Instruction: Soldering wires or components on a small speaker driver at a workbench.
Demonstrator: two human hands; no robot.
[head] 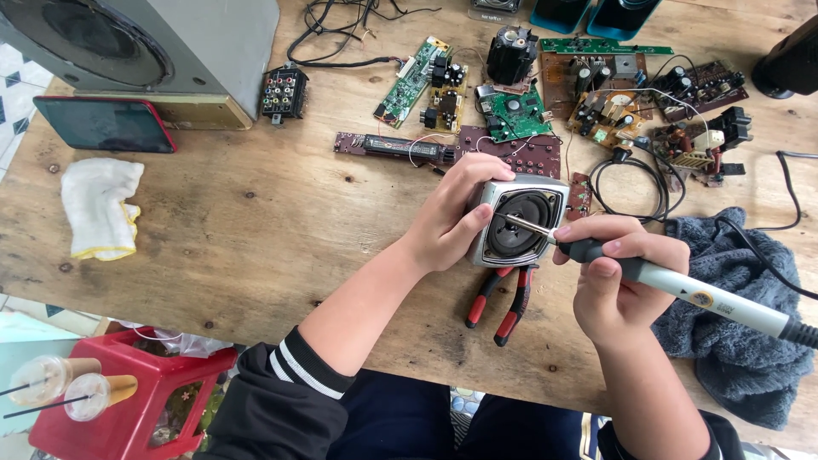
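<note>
My left hand wraps the small speaker and holds it tilted on edge on the wooden table, just in front of the circuit boards. My right hand is closed around the soldering iron, its thin tip lying across the dark cone.

The risk I judge greatest is that tip: it sits right over the cone, and a slip or a lingering touch could burn through it. My left thumb rests on the speaker's frame close to the tip, so a jolt could bring hot metal to skin. The iron's cord trails over the grey cloth; a snag there would jerk my aim.

My left wrist is bent inward, fingers over the top edge. My right forearm comes in low from the right, fist knuckles-up, the iron held like a pen. Red-handled pliers lie just beneath the speaker.
</note>
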